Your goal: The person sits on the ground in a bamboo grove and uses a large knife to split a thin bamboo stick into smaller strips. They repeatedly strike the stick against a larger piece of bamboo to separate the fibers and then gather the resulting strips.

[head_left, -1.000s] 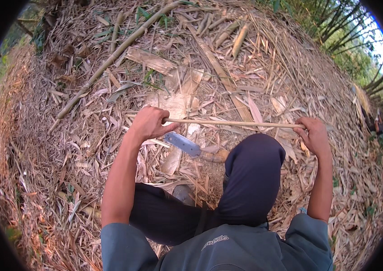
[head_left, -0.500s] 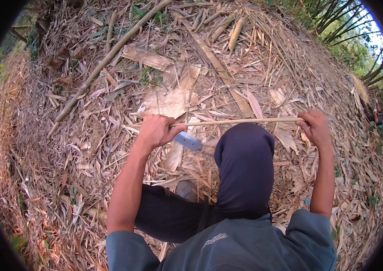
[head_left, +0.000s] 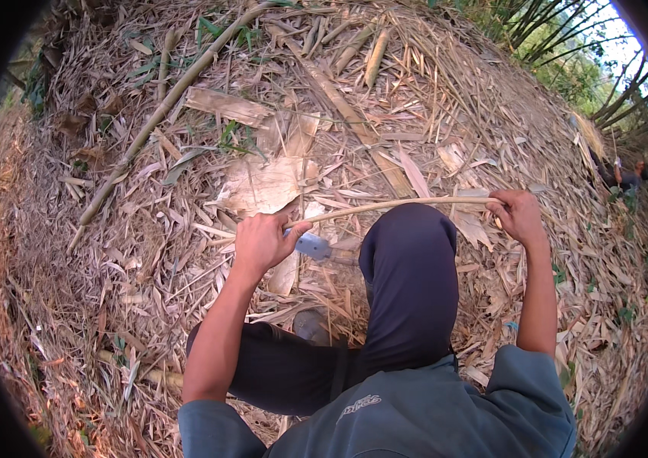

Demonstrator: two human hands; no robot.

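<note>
Two bare hands hold one thin pale bamboo strip (head_left: 400, 204) that arcs over the person's raised knee in dark trousers (head_left: 408, 259). The left hand (head_left: 263, 240) has its grip closed around the strip's near end together with a grey-bladed knife (head_left: 314, 246), whose blade juts out just beside the knee. The right hand (head_left: 518, 215) pinches the strip's far end. All around, dry bamboo leaves and husks (head_left: 263, 183) cover the ground, and a long bamboo pole (head_left: 163, 107) lies well beyond the left hand.
</note>
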